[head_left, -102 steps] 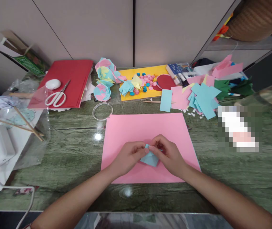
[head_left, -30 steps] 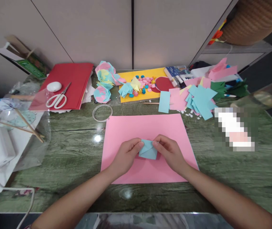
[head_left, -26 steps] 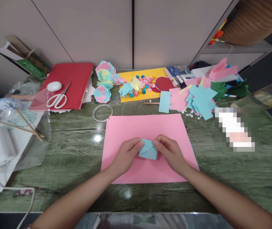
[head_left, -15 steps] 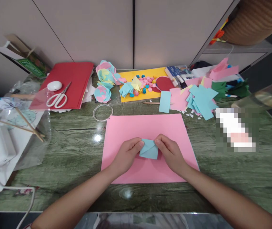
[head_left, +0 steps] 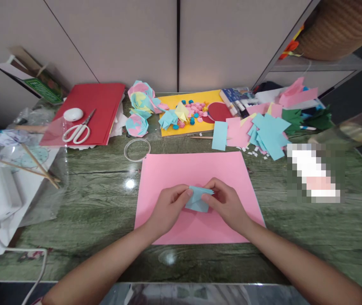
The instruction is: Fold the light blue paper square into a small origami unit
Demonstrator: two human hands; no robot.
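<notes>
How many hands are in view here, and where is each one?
2. The left hand pinches the left side of the folded light-blue paper; the right hand holds its right side, both over the pink sheet.

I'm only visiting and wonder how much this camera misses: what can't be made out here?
All in the head view:
Folded light-blue paper square: right part covered by the right hand.
White-and-pink item: masked by pixel blocks.
Green-and-brown cardboard box: lettering too blurred.
Brown ribbed round container: top cut off by the upper edge.
Thin white cable: far end beyond the bottom edge.
</notes>
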